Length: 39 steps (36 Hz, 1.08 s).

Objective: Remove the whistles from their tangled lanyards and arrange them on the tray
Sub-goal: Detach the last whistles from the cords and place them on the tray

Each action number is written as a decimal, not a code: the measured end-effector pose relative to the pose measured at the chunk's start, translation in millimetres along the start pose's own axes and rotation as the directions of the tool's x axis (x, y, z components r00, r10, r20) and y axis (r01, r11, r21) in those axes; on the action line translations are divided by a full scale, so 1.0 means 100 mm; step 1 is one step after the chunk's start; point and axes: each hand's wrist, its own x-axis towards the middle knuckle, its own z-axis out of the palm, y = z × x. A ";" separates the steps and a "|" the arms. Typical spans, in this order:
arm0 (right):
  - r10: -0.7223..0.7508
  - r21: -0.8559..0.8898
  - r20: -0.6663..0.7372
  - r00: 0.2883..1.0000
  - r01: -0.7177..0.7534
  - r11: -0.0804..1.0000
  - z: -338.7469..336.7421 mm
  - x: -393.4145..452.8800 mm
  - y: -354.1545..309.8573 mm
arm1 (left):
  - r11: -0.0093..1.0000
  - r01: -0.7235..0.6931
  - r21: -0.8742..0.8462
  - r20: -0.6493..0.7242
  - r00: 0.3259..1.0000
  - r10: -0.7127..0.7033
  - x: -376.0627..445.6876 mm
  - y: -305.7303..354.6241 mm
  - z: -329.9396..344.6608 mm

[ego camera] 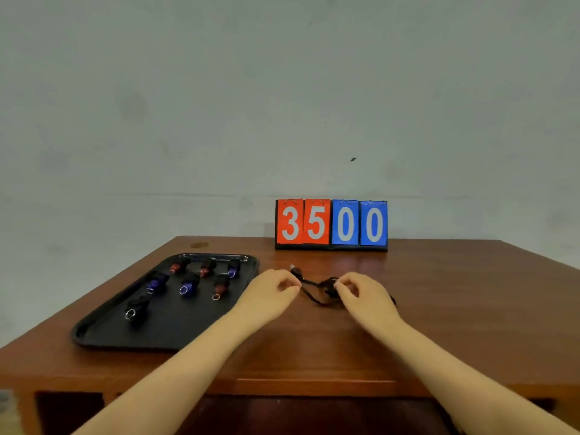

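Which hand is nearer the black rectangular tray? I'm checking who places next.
The left hand. It sits just off the black rectangular tray's right edge, pinching the black lanyard; the right hand holds the cord farther right.

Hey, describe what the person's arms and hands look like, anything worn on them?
Both forearms are bare right down to the bottom frame edge; no sleeves show. The left hand and right hand wear no gloves, and no watch, bracelet or ring is visible. The picture is too soft to judge the nails.
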 end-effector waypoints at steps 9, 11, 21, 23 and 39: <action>-0.069 -0.055 0.014 0.998 0.069 0.996 -0.02 0.44 0.21 | 0.983 0.154 -0.100 -0.148 0.975 -0.167 0.74 -0.15 0.30; -0.092 -0.068 0.055 0.994 0.095 0.993 0.09 0.58 0.15 | 0.975 0.191 -0.111 -0.189 0.959 -0.209 0.87 -0.26 0.30; -0.194 -0.352 0.309 0.931 0.301 0.886 0.52 0.90 0.30 | 0.991 0.132 0.024 -0.032 0.991 -0.131 1.24 -0.33 0.62; -0.223 -0.314 0.313 0.923 0.322 0.893 0.48 0.91 0.38 | 0.990 0.138 0.040 0.022 0.990 -0.139 1.27 -0.35 0.67; 0.204 -0.258 0.090 0.975 -0.175 0.950 0.11 0.96 0.81 | 0.979 0.203 0.026 0.133 0.970 -0.204 1.21 -0.51 0.58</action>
